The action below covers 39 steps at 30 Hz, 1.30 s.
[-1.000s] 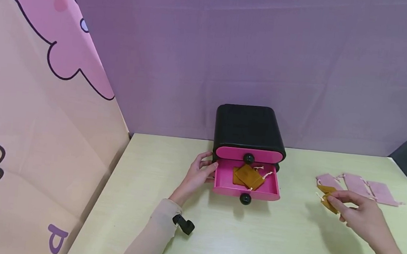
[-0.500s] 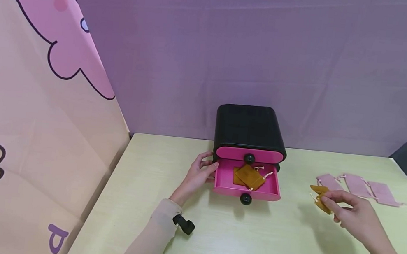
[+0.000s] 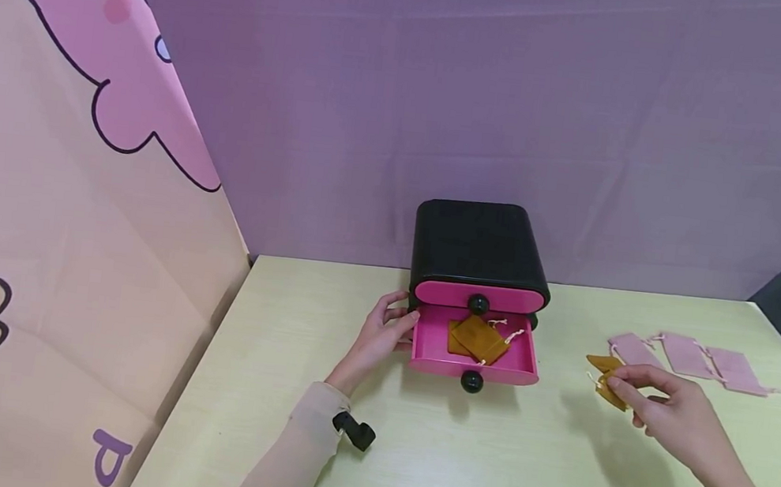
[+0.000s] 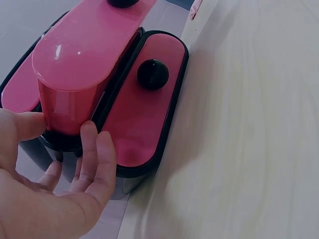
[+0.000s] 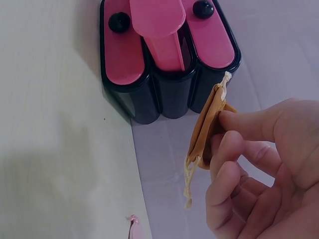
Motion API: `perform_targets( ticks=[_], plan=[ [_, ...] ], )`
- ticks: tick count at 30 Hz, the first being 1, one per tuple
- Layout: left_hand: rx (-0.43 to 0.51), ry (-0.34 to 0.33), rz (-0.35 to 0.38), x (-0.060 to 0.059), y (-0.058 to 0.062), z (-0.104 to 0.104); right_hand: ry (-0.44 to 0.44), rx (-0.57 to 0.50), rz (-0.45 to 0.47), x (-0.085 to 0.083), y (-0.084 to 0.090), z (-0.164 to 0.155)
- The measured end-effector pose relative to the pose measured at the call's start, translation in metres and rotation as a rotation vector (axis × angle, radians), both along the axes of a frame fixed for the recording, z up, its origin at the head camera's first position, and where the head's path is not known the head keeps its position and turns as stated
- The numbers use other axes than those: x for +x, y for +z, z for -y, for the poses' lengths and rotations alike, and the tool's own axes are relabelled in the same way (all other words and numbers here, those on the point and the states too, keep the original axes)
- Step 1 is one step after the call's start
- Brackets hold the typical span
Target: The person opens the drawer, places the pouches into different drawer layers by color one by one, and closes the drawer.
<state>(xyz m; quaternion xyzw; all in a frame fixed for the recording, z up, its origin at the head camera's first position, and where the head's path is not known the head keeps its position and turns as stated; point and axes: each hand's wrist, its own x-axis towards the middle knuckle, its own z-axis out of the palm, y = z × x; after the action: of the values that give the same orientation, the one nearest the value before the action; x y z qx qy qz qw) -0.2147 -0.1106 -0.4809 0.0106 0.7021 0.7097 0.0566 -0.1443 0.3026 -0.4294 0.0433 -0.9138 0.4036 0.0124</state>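
Head view: right hand [image 3: 674,404] pinches a brown pouch [image 3: 607,377] above the tabletop [image 3: 482,459], well right of the open pink drawer [image 3: 476,346]; that thin pinch could let it slip. Left wrist view: left hand [image 4: 55,184] only rests relaxed fingers on the black box [image 4: 124,172], so it might slide. Right wrist view: the pouch's dangling cord [image 5: 188,181] could snag the drawer edge.

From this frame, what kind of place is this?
Probably a staged recording booth, not a lived-in room: a pale tabletop boxed in by a plain purple cloth backdrop and a cartoon-print side panel, with only a small drawer box and little pouches laid out.

Both arms wear cream long sleeves [image 3: 301,440]; black camera mounts [image 3: 354,431] strapped at wrists.
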Motion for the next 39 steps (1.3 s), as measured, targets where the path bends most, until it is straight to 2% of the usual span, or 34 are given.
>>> perform_targets(
  ticks=[23, 31, 39],
  plan=[
    [-0.003, -0.011, -0.011, 0.001, 0.002, -0.001, 0.077, -0.05, -0.059, -0.003, 0.01, 0.037],
    [-0.003, -0.014, -0.006, 0.0, 0.001, 0.0, 0.095, 0.002, -0.061, -0.002, 0.017, 0.053],
    [-0.002, -0.018, -0.009, 0.0, 0.001, 0.0, 0.129, -0.004, -0.049, -0.004, 0.021, 0.072]
  ],
)
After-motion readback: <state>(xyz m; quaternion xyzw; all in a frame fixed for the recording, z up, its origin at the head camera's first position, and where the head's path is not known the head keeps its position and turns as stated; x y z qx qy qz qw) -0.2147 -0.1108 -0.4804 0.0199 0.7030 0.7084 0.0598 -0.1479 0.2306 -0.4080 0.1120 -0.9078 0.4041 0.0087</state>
